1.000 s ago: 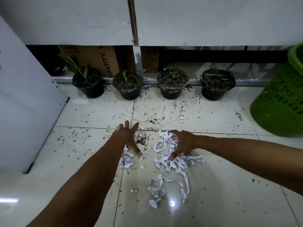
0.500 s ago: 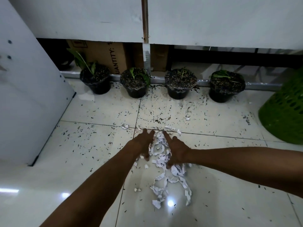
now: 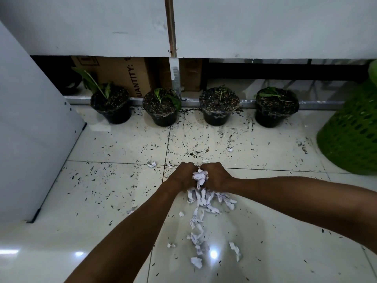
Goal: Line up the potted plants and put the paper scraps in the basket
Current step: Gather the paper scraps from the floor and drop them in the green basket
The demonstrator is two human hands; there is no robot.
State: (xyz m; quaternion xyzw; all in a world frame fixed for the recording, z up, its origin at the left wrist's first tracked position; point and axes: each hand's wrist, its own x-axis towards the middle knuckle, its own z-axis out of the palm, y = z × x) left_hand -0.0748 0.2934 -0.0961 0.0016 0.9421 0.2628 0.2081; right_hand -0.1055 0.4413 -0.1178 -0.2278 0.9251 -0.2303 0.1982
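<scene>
white paper scraps (image 3: 200,177) are bunched between the left hand (image 3: 182,176) and right hand (image 3: 216,176), both curled closed around them. light, limp strips are best scooped from beneath; more trail (image 3: 201,217) is left nearer. four potted plants (image 3: 219,106) are lined far; green basket (image 3: 350,133) is right.

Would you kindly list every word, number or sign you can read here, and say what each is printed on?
"QUANTITY:" runs vertically on the cardboard box behind the potted plants; a character follows it, cut off by the wall panel.
A small printed symbol at the box's upper left corner is too blurred to read.
Nothing else bears readable text.
</scene>
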